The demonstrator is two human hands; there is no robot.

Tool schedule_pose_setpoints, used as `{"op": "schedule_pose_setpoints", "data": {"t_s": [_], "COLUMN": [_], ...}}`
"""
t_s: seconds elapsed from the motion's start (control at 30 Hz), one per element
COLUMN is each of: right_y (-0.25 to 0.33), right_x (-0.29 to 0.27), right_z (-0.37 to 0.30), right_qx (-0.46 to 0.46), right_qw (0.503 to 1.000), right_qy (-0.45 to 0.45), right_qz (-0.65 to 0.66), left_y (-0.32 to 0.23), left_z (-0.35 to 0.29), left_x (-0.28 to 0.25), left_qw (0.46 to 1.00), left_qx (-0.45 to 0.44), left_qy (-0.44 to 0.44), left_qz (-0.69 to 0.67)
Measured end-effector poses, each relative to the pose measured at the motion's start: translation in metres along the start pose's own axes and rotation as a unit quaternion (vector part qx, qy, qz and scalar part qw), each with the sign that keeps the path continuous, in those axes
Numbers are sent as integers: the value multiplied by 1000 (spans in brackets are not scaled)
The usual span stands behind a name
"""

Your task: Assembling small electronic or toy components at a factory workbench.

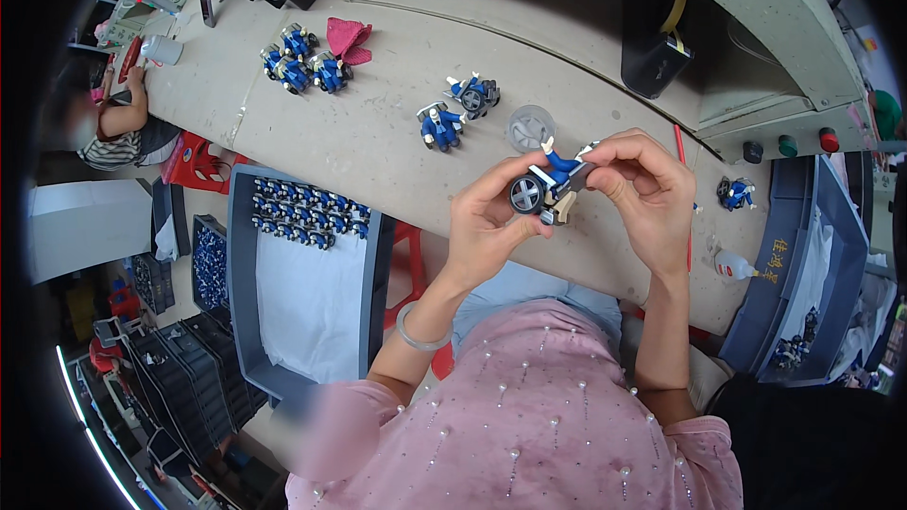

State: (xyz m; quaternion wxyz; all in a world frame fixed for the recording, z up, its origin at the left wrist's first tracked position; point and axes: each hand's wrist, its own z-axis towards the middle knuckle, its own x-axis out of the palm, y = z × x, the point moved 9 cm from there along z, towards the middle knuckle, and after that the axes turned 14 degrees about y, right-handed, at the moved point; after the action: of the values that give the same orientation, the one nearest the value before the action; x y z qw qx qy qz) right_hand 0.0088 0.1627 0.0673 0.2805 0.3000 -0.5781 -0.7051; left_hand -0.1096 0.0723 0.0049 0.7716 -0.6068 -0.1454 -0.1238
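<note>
A toy figurine in a blue suit, seated in a wheelchair [559, 166], is held up between my hands over the table. My left hand [487, 222] grips it by the side with the big spoked wheel, thumb below and fingers above. On the other side, my right hand [650, 191] pinches the chair's back with thumb and fingertips. Just behind them stands a clear plastic cup [531, 128]. Two similar wheelchair figurines, one upright [441, 127] and one tilted [474, 94], are farther left on the table.
More figurines [304, 61] cluster near a pink cloth [349, 40]. A grey crate [248, 321] at left holds rows of figurines on white lining; another crate [756, 321] stands at right. A small bottle [733, 264] and a lone figurine [735, 193] lie rightward. A co-worker's arm [128, 113] shows far left.
</note>
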Motion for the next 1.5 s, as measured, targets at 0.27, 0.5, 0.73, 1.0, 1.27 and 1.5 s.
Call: {"op": "schedule_pose_setpoints", "data": {"t_s": [0.27,0.5,0.73,1.0,1.27,1.5], "right_y": [-7,-15,-9,10,11,12], "right_x": [1,0,0,4,2,3], "right_z": [2,3,3,6,4,5], "right_qx": [37,71,42,-6,-20,-32], "right_qw": [999,996,998,993,985,990], "right_qy": [-8,-35,-45,17,7,18], "right_qz": [12,38,14,-120,-170,-139], "left_y": [12,27,37,35,39,31], "left_z": [5,1,-2,-5,-7,-6], "left_x": [15,12,18,25,32,37], "left_qw": [984,972,942,922,920,943], "left_qx": [-34,-74,-87,-114,-121,-129], "left_qy": [23,18,21,-19,57,79], "left_qz": [-172,-223,-323,-369,-369,-297]}}
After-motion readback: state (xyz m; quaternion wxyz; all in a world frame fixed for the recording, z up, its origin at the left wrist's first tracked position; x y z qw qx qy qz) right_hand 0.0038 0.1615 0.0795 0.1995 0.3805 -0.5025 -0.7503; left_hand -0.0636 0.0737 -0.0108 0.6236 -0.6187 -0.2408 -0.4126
